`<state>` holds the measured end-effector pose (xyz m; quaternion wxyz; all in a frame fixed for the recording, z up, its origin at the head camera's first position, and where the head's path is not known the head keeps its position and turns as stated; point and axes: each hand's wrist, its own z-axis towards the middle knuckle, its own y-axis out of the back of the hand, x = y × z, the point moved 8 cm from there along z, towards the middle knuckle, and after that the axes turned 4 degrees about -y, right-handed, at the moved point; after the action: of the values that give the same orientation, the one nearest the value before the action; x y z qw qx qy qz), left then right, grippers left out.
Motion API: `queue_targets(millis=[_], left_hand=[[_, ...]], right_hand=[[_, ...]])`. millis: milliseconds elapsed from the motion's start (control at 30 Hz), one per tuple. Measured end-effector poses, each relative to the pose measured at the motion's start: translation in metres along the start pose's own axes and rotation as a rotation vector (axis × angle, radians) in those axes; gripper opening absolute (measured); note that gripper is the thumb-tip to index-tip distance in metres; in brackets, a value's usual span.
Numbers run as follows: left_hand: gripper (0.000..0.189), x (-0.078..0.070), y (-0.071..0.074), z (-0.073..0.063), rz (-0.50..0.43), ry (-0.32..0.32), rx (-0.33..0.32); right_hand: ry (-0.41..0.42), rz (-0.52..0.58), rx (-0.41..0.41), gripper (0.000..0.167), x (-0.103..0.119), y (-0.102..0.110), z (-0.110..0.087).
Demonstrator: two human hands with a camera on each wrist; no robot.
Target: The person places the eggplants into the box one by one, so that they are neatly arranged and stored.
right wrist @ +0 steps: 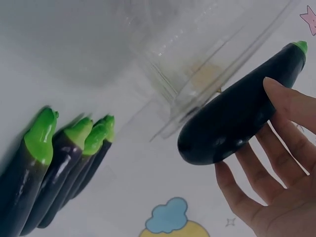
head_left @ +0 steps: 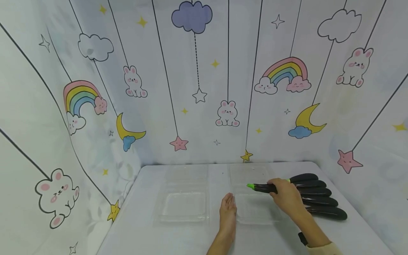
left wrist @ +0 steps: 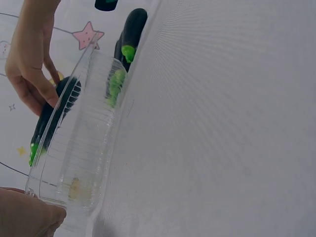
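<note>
My right hand (head_left: 287, 196) grips a dark eggplant (right wrist: 237, 113) with a green stem end. In the right wrist view, the thumb lies on one side and the fingers on the other. The eggplant is held level above the right clear plastic container (head_left: 258, 209), stem pointing left in the head view. My left hand (head_left: 228, 212) touches the left edge of that container with fairly straight fingers; its thumb side shows at the container's corner in the left wrist view. Several more eggplants (head_left: 328, 212) lie in a row on the table, right of the right hand.
A second clear container (head_left: 183, 221) sits to the left on the white table (head_left: 134, 230). Both have a clear section behind them, perhaps an opened lid (head_left: 250, 171). A printed cloth wall (head_left: 204, 152) surrounds the table at the back and sides.
</note>
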<state>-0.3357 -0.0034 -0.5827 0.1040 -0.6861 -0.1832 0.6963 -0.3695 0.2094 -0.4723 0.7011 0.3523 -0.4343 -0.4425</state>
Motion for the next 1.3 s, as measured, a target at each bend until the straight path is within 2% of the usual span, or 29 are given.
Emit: queue_targets(millis=[200, 733, 967, 1300], left_hand=[[0.06, -0.001, 0.0, 0.0, 0.009, 0.0, 0.0], [0.06, -0.001, -0.001, -0.001, -0.01, 0.001, -0.006], [0.059, -0.004, -0.001, -0.002, -0.013, -0.012, 0.007], [0.057, 0.0, 0.0, 0.0, 0.017, -0.009, -0.012]], right_hand=[[0.009, -0.012, 0.033, 0.038, 0.005, -0.006, 0.003], [0.068, -0.022, 0.003, 0.038, 0.01, -0.027, 0.013], [0.065, -0.038, 0.046, 0.036, 0.013, -0.036, 0.019], [0.06, -0.064, 0.127, 0.033, 0.017, -0.048, 0.029]])
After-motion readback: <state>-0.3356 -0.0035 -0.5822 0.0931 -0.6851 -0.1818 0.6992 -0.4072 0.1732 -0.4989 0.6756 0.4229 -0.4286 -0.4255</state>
